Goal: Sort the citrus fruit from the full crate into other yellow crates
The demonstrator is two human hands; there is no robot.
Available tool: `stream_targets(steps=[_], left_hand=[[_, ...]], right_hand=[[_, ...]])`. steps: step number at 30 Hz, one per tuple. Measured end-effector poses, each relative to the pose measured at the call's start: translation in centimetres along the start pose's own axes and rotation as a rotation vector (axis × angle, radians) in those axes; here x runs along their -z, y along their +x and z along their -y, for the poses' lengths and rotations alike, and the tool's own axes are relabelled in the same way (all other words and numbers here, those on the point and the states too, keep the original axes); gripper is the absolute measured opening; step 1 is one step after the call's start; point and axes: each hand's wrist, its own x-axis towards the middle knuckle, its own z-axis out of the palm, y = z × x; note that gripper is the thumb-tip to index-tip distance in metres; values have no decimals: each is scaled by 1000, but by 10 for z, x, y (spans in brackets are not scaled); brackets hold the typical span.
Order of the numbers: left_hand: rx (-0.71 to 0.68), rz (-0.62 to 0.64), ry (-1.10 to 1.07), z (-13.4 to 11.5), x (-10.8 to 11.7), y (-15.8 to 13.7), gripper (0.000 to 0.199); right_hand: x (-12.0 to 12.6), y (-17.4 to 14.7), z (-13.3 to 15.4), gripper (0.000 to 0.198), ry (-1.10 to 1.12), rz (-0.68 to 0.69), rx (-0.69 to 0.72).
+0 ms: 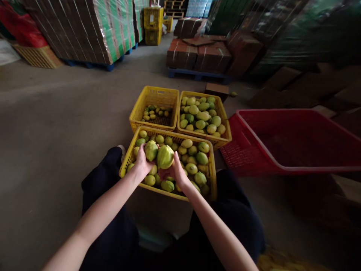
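Two green-yellow lemons are held side by side above a yellow crate [213, 177] full of similar fruit. My left hand [142, 161] is closed around the smaller lemon [151, 150]. The larger, ridged lemon [165, 157] rests in my right hand [175, 171], its thumb along the fruit's right side. Fingers of both hands are partly hidden beneath the fruit. Loose lemons [191, 168] lie in the near crate below, around both hands.
Behind stand a yellow crate [137, 108] with a few small lemons and another crate [227, 128] filled with larger ones. A red basket [239, 150] is at right. Wrapped pallet stacks [84, 30] and strapped cartons [194, 56] stand farther back.
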Motion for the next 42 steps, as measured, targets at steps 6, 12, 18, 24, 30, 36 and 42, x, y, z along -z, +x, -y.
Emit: stream_targets(steps=[6, 12, 18, 24, 30, 36, 42], left_hand=[[-13, -22, -59, 4, 3, 3, 25], [-8, 17, -6, 5, 3, -1, 25], [1, 109, 14, 2, -5, -12, 16], [-290, 350, 300, 5, -1, -19, 17], [-619, 578, 663, -3, 6, -27, 27], [-625, 661, 687, -10, 7, -31, 26], [-567, 665, 650, -8, 8, -26, 34]], right_hand=[[-6, -7, 6, 68, -241, -98, 194], [-2, -7, 6, 59, -349, -250, 309], [0, -11, 17, 62, -230, -295, 407], [9, -13, 18, 59, -358, -339, 548], [15, -17, 13, 65, -541, -313, 693], [19, -18, 7, 71, -699, -318, 804], [18, -19, 6, 74, -723, -338, 858]])
